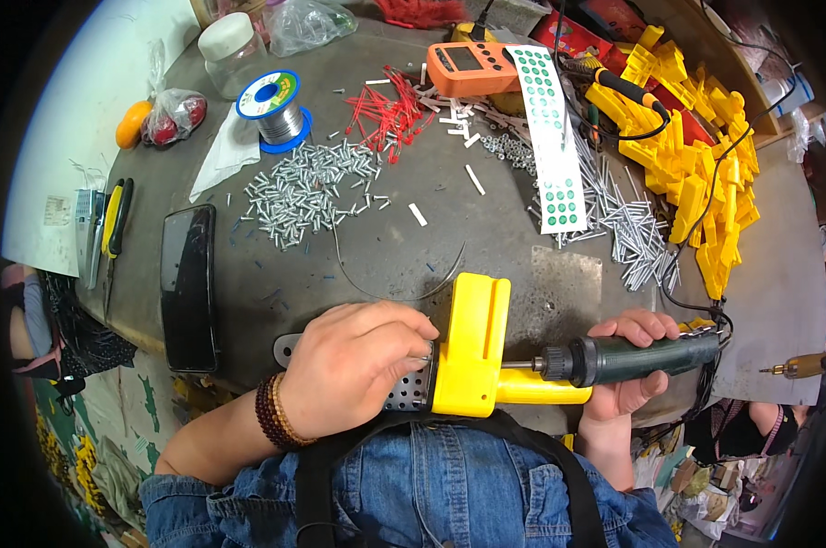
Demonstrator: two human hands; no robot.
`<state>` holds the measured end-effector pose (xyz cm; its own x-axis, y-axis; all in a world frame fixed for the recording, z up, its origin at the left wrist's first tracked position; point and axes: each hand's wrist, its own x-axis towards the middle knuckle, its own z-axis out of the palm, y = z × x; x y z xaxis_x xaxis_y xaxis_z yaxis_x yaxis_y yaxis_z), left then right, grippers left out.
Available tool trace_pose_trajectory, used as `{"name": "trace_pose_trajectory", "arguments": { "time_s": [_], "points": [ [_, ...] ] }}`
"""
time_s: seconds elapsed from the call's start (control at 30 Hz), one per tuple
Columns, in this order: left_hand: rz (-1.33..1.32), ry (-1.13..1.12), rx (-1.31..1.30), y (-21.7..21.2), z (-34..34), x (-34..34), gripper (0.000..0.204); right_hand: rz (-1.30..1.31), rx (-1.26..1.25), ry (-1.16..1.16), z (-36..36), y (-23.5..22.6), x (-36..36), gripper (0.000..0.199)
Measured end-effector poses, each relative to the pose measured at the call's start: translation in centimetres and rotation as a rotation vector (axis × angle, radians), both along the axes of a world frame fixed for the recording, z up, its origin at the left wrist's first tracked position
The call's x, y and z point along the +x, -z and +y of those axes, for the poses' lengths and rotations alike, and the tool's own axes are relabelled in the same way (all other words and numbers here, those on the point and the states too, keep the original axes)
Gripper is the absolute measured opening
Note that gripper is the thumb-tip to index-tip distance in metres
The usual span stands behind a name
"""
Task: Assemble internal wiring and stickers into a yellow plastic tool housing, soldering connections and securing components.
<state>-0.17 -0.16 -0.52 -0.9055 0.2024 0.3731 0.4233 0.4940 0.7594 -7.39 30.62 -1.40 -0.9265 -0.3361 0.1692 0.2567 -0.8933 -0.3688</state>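
In front of my body stands a yellow plastic part (471, 342), a block with a handle-like bar reaching to the right. A perforated metal plate (407, 393) is against its left side, partly covered. My left hand (354, 365) is closed in a pinch at the plate's upper edge, beside the yellow part. What its fingertips hold, if anything, is hidden. My right hand (634, 342) grips a dark green electric screwdriver (646, 359), lying level. The screwdriver's thin shaft (517, 364) points left and meets the yellow part's right side.
Short screws (308, 194) lie piled ahead, with red tie-like pieces (390, 114) beyond. Long screws (634, 239) and heaped yellow parts (692, 137) lie right, near a sticker sheet (550, 137) and orange meter (468, 66). At left are a phone (188, 288), pliers (118, 219) and solder spool (276, 110).
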Motion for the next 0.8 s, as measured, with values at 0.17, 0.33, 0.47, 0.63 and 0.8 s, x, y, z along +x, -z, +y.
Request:
{"name": "trace_pose_trajectory", "arguments": {
  "time_s": [0.17, 0.33, 0.47, 0.63, 0.8],
  "points": [
    [-0.022, 0.003, 0.026, -0.1, 0.1, 0.1, 0.010, 0.058, -0.026, -0.036, 0.0, 0.3, -0.2, 0.058],
    [-0.017, -0.009, 0.015, -0.4, 0.1, 0.4, 0.012, 0.077, -0.012, -0.041, 0.2, -0.8, 0.4, 0.056],
    [0.334, -0.092, -0.180, -1.5, -0.2, 1.0, 0.018, 0.358, -0.118, -0.080, 2.5, -3.8, 0.2, 0.051],
    [0.371, 0.035, -0.351, -0.8, 0.4, 2.9, 0.018, 0.149, 0.593, 0.195, 11.0, -8.1, -2.3, 0.044],
    [-0.085, 0.144, 0.278, -3.2, 0.1, 3.0, 0.013, 0.018, 1.268, 0.545, 18.3, -5.6, -7.5, 0.060]
  ]
}}
